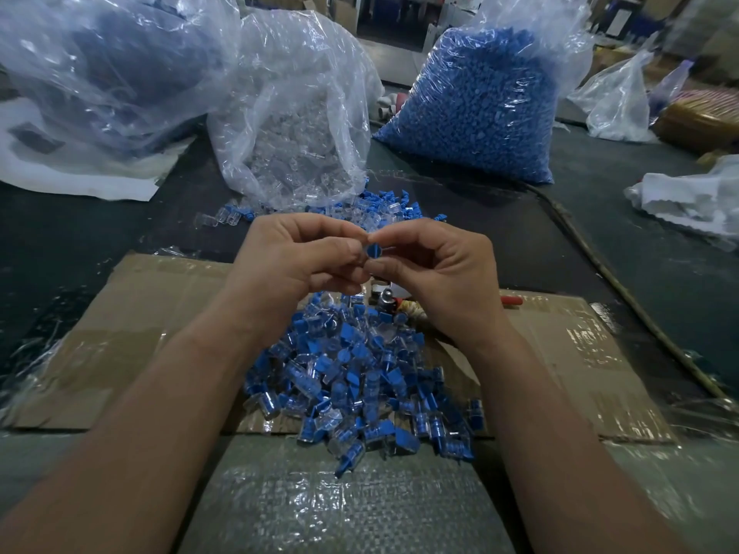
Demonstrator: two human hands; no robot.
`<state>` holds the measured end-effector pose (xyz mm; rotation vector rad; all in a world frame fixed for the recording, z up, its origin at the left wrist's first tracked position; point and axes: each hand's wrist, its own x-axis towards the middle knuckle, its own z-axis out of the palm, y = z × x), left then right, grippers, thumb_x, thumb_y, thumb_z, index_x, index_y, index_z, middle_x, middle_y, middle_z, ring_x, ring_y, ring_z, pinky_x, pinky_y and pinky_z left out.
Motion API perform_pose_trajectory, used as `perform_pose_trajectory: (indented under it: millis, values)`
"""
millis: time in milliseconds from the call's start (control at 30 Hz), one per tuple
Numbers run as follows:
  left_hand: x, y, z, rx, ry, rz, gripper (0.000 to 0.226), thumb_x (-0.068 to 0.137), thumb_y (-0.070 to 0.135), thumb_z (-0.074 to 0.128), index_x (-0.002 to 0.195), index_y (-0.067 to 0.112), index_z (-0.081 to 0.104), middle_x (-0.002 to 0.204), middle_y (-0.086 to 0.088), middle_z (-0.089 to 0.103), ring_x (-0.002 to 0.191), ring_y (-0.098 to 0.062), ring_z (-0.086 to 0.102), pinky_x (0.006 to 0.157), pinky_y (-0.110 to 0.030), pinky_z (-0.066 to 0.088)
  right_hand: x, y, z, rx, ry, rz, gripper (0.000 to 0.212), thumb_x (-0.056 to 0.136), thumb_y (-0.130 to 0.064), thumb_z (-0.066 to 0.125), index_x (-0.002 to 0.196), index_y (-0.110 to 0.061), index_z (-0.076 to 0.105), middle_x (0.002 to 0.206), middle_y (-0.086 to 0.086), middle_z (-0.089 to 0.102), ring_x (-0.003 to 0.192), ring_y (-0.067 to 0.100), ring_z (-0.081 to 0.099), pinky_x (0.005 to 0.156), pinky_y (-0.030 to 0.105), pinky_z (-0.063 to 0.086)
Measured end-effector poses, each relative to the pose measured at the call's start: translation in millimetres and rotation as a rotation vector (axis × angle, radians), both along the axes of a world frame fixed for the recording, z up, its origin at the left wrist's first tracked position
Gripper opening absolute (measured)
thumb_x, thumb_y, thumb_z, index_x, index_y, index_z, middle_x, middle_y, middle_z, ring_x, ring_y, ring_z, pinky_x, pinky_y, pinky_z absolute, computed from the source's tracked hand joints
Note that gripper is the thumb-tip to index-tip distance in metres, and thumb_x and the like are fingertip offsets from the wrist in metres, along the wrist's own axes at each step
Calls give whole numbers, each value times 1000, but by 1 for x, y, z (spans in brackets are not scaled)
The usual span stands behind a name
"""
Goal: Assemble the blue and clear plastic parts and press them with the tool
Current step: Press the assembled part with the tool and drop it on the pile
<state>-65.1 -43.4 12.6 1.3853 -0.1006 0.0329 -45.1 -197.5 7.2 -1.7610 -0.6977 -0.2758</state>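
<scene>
My left hand [298, 253] and my right hand [438, 269] meet above the table, fingertips together, pinching one small blue part [374, 251] between them. Whether a clear part is in the left fingers is hidden. Below the hands a heap of assembled blue-and-clear pieces [360, 385] lies on a flattened cardboard sheet [132, 313]. The pressing tool [394, 303], with a metal head and a red handle [512, 301], lies on the cardboard under my right hand, mostly hidden.
An open bag of clear parts [296, 153] stands behind the hands, with loose blue and clear parts [384, 205] spilled at its mouth. A bag full of blue parts [480, 105] stands at the back right. Another big plastic bag [108, 74] fills the back left. A thin stick [624, 297] lies at the right.
</scene>
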Motion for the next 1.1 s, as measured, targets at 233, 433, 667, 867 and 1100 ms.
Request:
perform_pose_trajectory:
  millis: [233,433,667,867,1100]
  values:
    - [1,1,-1,-23,2,-39,11,59,12,64,64,15,74,58,-7,68,53,-15,65,50,-21,53,2,-1,-2,-20,-53,-49,31,70,-3,74,93,-20,64,80,-16,64,73,-3,64,70,13,51]
    - [1,2,-2,-37,8,-53,11,59,12,64,63,15,74,58,-7,68,52,-14,65,49,-20,52,2,-2,-3,-21,-61,-49,30,71,-4,73,94,-20,64,80,-14,64,75,1,65,72,16,52]
    - [2,0,-2,-30,70,-70,5,56,11,67,60,11,71,59,-7,68,50,-14,64,47,-19,52,1,-1,-3,-82,-100,-44,30,72,-5,73,98,-17,64,83,-13,64,79,4,65,74,18,54]
    - [2,1,-2,21,44,-33,12,55,11,67,67,9,66,56,-6,66,48,-14,63,47,-20,52,0,0,-2,-121,-94,-50,31,71,-6,74,98,-17,64,84,-8,65,80,7,66,75,18,54]
    - [2,-1,-3,97,12,-38,11,76,-6,60,73,5,62,54,-1,64,48,-10,60,50,-19,52,1,-1,-4,-127,-98,-68,31,70,-2,74,97,-15,64,85,-5,66,81,8,66,75,19,54]
